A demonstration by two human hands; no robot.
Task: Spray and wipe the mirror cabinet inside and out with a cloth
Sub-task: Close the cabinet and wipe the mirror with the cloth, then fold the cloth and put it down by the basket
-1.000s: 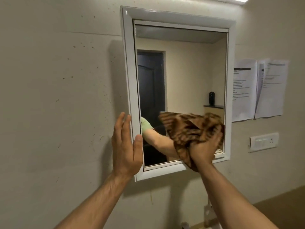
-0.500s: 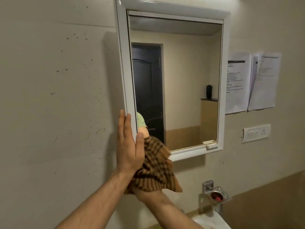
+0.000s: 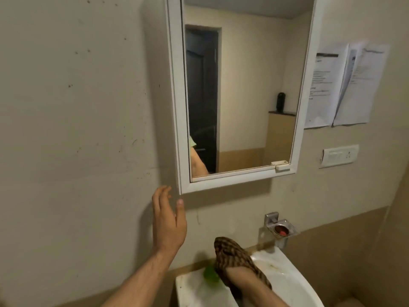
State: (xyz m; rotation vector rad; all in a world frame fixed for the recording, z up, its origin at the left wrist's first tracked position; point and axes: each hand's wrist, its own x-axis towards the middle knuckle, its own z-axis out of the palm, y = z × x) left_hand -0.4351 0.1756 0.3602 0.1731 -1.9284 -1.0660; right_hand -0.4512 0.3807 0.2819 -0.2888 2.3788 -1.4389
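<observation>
A beige, speckled bathroom wall (image 3: 77,129) fills the view, with printed papers (image 3: 345,85) and a switch plate (image 3: 338,155) fixed to it on the right. The white-framed mirror cabinet (image 3: 176,103) hangs at its centre with the door closed, its small latch (image 3: 281,165) sitting at the lower right of the glass. So the inside is probably not yet being worked on.

The left hand (image 3: 169,220) hovers just below the cabinet's lower left corner, apart from the frame. Its fingers are straight and loosely spread and hold nothing. It looks ready to steady the frame or reach for the door.

The right hand (image 3: 240,273) is low over the back rim of the white washbasin (image 3: 285,275). The brown checked cloth (image 3: 230,253) is draped over it, so I cannot tell whether those fingers are curled or flat. Just beside the cloth on the rim is a blurred green object (image 3: 210,274). It may be the spray bottle, which would explain the reach down there, but it is too smeared to say.

A metal soap dish (image 3: 281,229) with something red in it is mounted above the basin, close enough to be knocked.
</observation>
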